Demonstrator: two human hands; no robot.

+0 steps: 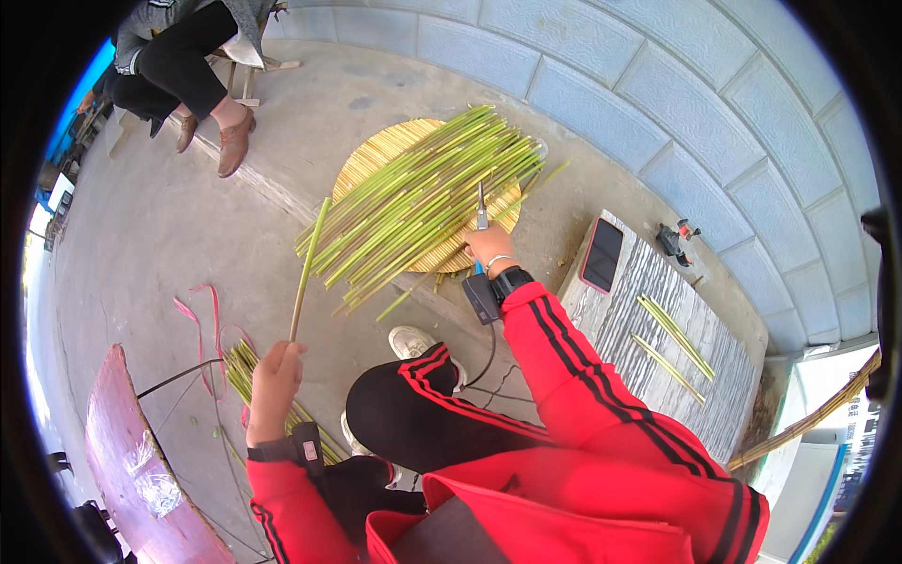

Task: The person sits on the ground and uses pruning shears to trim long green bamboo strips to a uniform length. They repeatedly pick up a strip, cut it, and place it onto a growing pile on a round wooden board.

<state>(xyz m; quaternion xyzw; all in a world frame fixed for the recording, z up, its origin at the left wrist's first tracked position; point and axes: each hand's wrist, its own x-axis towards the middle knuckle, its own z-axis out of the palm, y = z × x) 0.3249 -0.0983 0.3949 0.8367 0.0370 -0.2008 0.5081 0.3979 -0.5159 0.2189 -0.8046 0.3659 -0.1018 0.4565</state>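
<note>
My left hand [277,384] is closed around the lower end of a single green plant stem [308,271], which points up and away from me. My right hand [491,245] grips a hand tool with narrow metal jaws [482,208], likely pruning snips; whether its jaws are apart cannot be told. The tool's tip lies over a large pile of cut green stems [423,190], spread on a round woven mat [377,151]. Below my left hand, a bundle of stems [243,370] lies low, partly hidden by the hand and wrist.
A wood-grain board [662,317] at right holds a smartphone [602,255] and several short stems [676,337]. A black and red device [676,241] lies near the block wall [599,106]. Pink ribbon [201,310] and a pink panel [134,465] are at left. Seated people [190,63] are at upper left.
</note>
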